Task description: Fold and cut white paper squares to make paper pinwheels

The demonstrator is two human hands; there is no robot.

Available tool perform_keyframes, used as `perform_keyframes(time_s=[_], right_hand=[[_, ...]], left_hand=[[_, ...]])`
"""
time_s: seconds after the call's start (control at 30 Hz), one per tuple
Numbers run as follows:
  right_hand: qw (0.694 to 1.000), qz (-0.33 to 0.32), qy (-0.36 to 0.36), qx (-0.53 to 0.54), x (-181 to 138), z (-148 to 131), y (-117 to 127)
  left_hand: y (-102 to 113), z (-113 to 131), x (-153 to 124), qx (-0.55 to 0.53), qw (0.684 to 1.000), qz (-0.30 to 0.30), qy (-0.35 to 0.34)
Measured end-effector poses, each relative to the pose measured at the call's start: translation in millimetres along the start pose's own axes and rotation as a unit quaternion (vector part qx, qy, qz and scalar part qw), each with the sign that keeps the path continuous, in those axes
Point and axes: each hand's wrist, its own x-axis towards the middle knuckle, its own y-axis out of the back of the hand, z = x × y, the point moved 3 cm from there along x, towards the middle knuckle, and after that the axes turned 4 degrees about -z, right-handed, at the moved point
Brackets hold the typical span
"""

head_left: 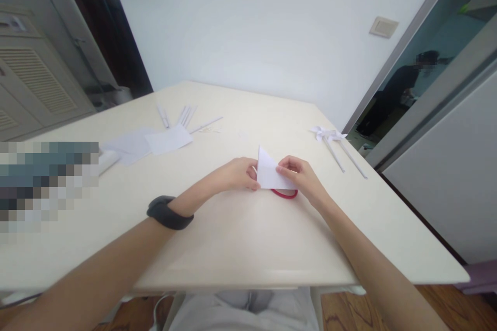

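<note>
A white sheet of paper folded into a triangle [268, 171] stands up off the cream table [233, 238] near its middle. My left hand [237, 174] pinches the paper's left edge, and a dark band sits on that wrist. My right hand [301, 178] pinches the paper's right side. Under the paper a red loop, perhaps a scissor handle [285, 194], lies on the table, mostly hidden.
Loose white paper squares [155, 140] and several white rolled sticks [185, 115] lie at the far left. Two paper pinwheels on sticks [330, 137] lie at the right, near the table edge. A white wall stands behind, with a glass door to the right.
</note>
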Motion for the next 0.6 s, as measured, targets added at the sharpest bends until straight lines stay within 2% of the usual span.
perform_keyframes(time_s=[0.4,0.6], right_hand=[[0.999,-0.031,-0.029,0.011,-3,-3,-4],[0.995,-0.035,-0.047,0.078,-4,1,-4]], left_hand=[[-7,9,-4,-0.017,1.0,-0.019,-0.008],[8,5,-2,-0.056,0.998,0.034,0.015]])
